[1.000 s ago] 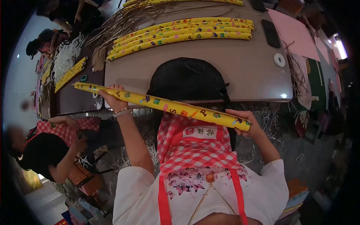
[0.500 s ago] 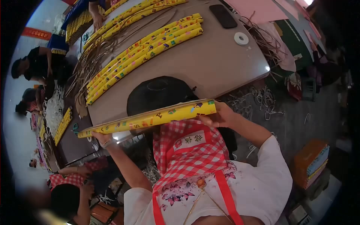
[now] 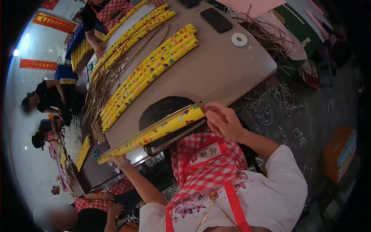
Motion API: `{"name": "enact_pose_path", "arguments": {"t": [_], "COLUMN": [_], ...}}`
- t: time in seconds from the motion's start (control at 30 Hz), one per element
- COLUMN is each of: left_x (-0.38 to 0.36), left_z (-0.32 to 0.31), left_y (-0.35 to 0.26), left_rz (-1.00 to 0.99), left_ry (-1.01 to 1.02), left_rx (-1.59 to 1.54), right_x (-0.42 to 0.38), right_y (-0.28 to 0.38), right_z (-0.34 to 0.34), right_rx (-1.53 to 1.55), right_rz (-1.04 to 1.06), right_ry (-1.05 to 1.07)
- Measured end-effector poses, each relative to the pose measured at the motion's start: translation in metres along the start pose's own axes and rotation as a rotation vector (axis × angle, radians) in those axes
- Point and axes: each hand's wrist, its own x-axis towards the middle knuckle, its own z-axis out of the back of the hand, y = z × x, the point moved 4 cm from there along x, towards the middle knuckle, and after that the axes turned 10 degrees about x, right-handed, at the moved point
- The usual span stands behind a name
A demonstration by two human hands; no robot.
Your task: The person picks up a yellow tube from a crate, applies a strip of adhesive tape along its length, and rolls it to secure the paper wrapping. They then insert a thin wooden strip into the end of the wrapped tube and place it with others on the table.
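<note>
A yellow printed roll lies slantwise across the front of my body, with a brown edge along its upper side. Its lower left end rests in my left hand, whose fingers are partly hidden beneath it. At the upper right end, my right hand grips the roll with bent fingers. Beyond it, several similar yellow rolls lie side by side on the brown table. Behind the held roll is a black rounded object.
On the table are a dark phone, a white tape ring and loose brown strips. Another person's hand is near the far rolls. White strips litter the floor, near an orange box.
The held roll is tilted more steeply, its left end lower in view. My left hand appears lower, and my right hand's fingers have shifted at the roll's end. The whole view has turned.
</note>
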Motion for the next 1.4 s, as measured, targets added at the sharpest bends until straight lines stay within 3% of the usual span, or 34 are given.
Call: {"name": "enact_pose_path", "arguments": {"t": [0.23,0.4,0.47,0.53,0.57,0.67,0.77,0.83,0.97,1.07,1.13,1.4], "left_x": [-0.006,-0.016,-0.031,0.014,-0.002,0.003,0.017,0.002,-0.011,-0.002,-0.006,-0.007], "left_z": [-0.042,-0.096,-0.109,-0.101,-0.108,-0.099,-0.089,-0.093,-0.085,-0.077,-0.079,-0.079], "left_y": [0.025,0.058,0.068,0.09,0.087,0.086,0.094,0.088,0.074,0.068,0.059,0.016], "left_rz": [-0.093,-0.124,-0.062,-0.109,-0.047,-0.017,0.096,0.078,0.043,0.078,0.174,0.259], "left_ry": [0.139,0.186,0.154,0.184,0.256,0.125,0.193,0.112,0.044,0.094,0.293,0.331], "left_rx": [-0.068,-0.087,-0.058,-0.077,-0.113,0.07,0.076,0.054,0.226,0.407,0.522,1.037], "right_x": [0.045,0.121,0.147,0.163,0.167,0.178,0.181,0.184,0.185,0.19,0.191,0.198], "right_y": [0.006,-0.007,-0.018,-0.025,-0.029,-0.045,-0.056,-0.065,-0.063,-0.059,-0.058,-0.056], "right_z": [0.022,0.064,0.085,0.091,0.097,0.118,0.129,0.139,0.151,0.173,0.174,0.182], "right_rx": [-0.069,-0.114,-0.281,-0.302,-0.312,-0.28,-0.277,-0.219,-0.235,-0.258,-0.284,-0.213], "right_rz": [-0.239,-0.244,-0.192,-0.179,-0.162,-0.194,-0.224,-0.232,-0.281,-0.324,-0.352,-0.358], "right_ry": [-0.08,-0.128,-0.213,-0.232,-0.286,-0.275,-0.293,-0.305,-0.287,-0.249,-0.231,-0.328]}}
